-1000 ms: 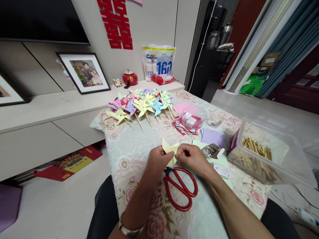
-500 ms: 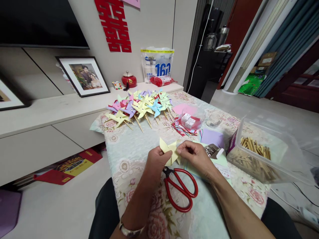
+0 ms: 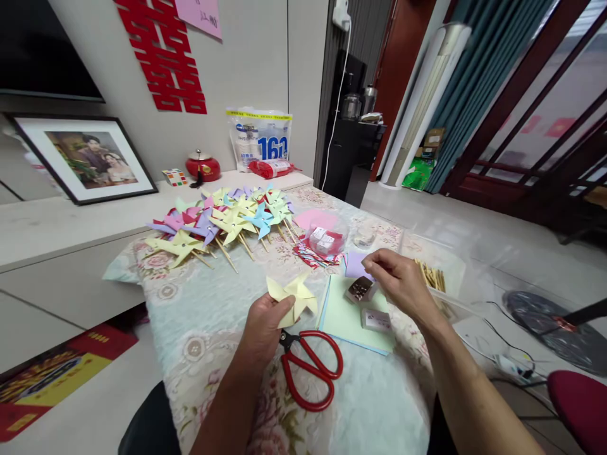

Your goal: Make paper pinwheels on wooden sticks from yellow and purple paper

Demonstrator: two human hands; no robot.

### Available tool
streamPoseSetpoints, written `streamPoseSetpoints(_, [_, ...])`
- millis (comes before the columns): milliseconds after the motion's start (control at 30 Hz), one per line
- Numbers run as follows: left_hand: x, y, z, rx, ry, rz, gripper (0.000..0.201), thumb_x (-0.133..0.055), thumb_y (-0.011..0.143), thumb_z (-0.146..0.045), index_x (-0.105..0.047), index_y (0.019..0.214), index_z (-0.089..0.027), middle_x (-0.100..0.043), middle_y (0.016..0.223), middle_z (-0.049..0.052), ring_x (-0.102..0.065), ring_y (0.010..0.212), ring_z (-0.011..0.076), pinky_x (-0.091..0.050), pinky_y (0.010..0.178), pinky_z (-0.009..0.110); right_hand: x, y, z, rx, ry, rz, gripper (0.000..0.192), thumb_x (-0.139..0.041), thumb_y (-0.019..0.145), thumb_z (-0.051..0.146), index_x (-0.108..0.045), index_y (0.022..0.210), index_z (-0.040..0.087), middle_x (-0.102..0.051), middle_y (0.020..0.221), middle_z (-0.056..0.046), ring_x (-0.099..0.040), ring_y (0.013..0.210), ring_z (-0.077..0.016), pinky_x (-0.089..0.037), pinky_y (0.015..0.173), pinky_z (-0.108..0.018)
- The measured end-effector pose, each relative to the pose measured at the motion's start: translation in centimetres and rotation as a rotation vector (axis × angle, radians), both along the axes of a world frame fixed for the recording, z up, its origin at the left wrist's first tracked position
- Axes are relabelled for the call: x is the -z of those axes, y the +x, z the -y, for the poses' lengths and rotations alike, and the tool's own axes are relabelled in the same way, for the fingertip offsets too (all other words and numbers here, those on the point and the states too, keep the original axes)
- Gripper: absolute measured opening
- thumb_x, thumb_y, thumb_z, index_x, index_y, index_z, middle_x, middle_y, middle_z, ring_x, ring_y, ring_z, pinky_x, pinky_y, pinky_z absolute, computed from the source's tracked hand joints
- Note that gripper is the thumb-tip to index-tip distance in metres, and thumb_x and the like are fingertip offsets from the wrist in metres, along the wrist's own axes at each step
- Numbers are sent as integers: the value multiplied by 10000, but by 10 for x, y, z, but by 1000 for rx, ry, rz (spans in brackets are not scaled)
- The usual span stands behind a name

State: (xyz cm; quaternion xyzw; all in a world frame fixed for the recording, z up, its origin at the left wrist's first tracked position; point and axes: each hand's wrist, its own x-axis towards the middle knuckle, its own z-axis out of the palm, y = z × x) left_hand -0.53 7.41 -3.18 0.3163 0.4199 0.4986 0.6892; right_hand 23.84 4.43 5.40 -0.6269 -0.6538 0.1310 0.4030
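Observation:
My left hand (image 3: 265, 325) pinches a pale yellow paper pinwheel (image 3: 300, 296) at its middle, thumb on top. Raised over the right part of the table, my right hand (image 3: 396, 278) has its thumb and forefinger pinched together; anything between them is too small to make out. Below that hand lies a small open box of metal pins (image 3: 360, 289), beside a second small box (image 3: 376, 320). Both rest on a stack of pale green paper sheets (image 3: 339, 316). Red-handled scissors (image 3: 310, 370) lie just below my left hand.
Several finished pinwheels on sticks (image 3: 227, 221) are heaped at the table's far left. A clear tub with short wooden sticks (image 3: 430, 276) stands at the right. Patterned strips (image 3: 315, 256) and a clear round pack (image 3: 326, 239) lie behind the paper.
My right hand has left the pinwheel and moved right, above the pin box. My left hand still holds the pinwheel, whose blades now show folded in. The view has turned right.

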Motion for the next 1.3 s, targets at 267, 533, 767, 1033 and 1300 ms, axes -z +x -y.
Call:
streamPoseSetpoints(267, [-5, 2, 3, 18, 9, 14, 373, -853, 557, -294, -710, 850, -111, -734, 706, 32, -614, 564, 134, -477, 566, 229, -8, -1, 2, -145, -308, 790, 234, -483, 927, 122, -687, 821, 167, -719, 823, -70, -634, 725, -169, -372, 650, -252])
streamPoseSetpoints(533, [-9, 3, 5, 22, 12, 12, 397, -857, 548, -301, -717, 864, -107, -741, 705, 45, -659, 610, 170, -502, 621, 257, 4, -17, -21, -99, -541, 979, 207, -559, 883, 64, -761, 931, 76, -759, 950, -226, -731, 891, -289, -472, 724, -296])
streamPoseSetpoints(767, [-7, 3, 4, 29, 2, 31, 405, -867, 535, -284, -716, 863, -101, -752, 714, 50, -650, 593, 155, -501, 593, 241, 8, -21, -31, -127, -636, 972, 216, -635, 852, 189, -787, 969, 89, -772, 958, -222, -746, 898, -293, -513, 720, -288])
streamPoseSetpoints(1033, [-6, 3, 5, 19, 12, 40, 393, -859, 541, -284, -716, 863, -110, -749, 714, 46, -655, 594, 164, -508, 598, 253, 18, -25, -33, -139, -636, 956, 251, -614, 825, 147, -785, 994, 77, -758, 1027, -250, -733, 957, -321, -506, 752, -311])
streamPoseSetpoints(1300, [-6, 3, 6, 44, 22, 39, 394, -851, 574, -305, -727, 889, -103, -768, 764, 65, -687, 647, 187, -527, 647, 272, 11, -14, -36, -205, -655, 926, 222, -652, 765, 140, -798, 931, 162, -787, 961, -144, -744, 872, -269, -474, 632, -262])
